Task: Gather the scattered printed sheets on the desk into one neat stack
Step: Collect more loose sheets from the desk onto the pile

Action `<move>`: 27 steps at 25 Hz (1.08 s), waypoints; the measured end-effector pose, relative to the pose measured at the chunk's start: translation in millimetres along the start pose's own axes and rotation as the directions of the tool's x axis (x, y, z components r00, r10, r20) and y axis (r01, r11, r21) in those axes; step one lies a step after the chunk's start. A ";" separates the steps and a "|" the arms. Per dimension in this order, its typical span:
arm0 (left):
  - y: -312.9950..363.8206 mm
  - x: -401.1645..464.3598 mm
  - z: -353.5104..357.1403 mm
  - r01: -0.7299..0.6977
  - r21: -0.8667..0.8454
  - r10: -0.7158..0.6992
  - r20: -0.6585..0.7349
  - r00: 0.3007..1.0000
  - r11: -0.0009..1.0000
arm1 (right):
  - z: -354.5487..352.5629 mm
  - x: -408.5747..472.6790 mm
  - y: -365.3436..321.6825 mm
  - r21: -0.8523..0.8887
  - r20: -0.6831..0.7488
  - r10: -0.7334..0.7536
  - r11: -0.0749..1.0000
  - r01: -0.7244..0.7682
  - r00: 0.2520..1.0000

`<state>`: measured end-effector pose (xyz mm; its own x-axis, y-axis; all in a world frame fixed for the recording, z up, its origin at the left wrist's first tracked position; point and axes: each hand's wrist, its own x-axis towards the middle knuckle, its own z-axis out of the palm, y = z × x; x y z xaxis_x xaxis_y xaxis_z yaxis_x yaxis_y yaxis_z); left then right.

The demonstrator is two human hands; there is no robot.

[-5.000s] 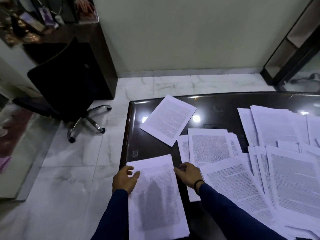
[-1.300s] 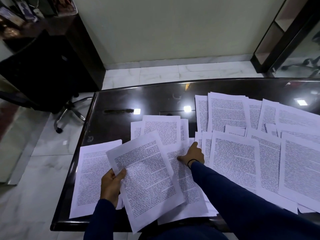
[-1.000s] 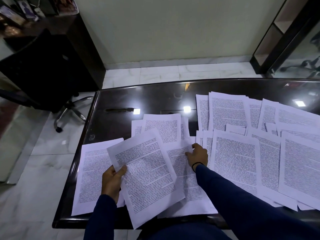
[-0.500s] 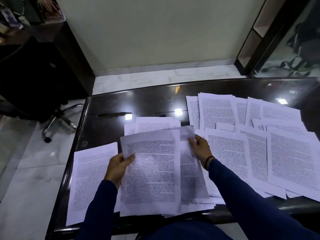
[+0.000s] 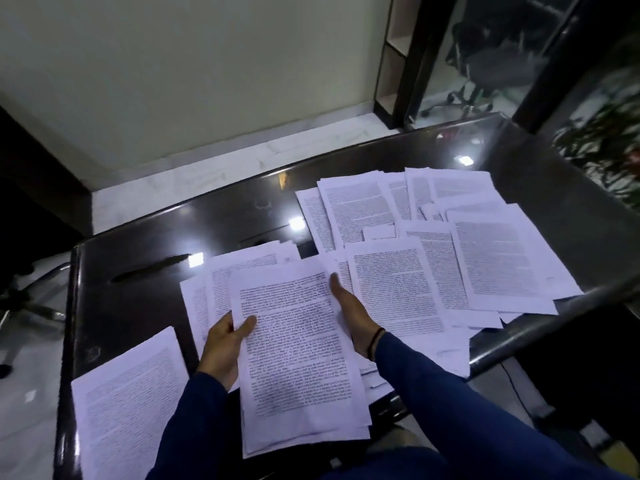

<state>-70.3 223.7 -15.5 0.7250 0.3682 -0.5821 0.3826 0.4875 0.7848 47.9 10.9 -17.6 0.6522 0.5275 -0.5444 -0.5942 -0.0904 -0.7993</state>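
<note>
Your left hand (image 5: 221, 344) pinches small stack (image 5: 301, 355) at near counter (image 5: 138, 258) edge; right hand (image 5: 353, 313) fingers straight against its side. Loose sheets (image 5: 450, 244) far right, single sheet (image 5: 128, 400) left: most uncollected.

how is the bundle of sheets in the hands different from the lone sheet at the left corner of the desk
The bundle is several sheets thick; the lone sheet looks single. The left hand grips the bundle and the right hand steadies its edge; the lone sheet lies untouched. Both are white and printed.
</note>
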 end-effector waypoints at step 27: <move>3.6 -8.9 97.2 -0.118 0.346 0.269 -0.426 0.864 0.931 | -236.7 1.5 -119.0 -0.570 0.041 -0.100 0.815 0.106 0.994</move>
<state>-19.7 145.2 13.1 0.4851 0.7863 -0.3827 0.4686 0.1358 0.8729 231.0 -177.5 16.4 0.6884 0.5683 -0.4507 -0.1465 -0.4996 -0.8538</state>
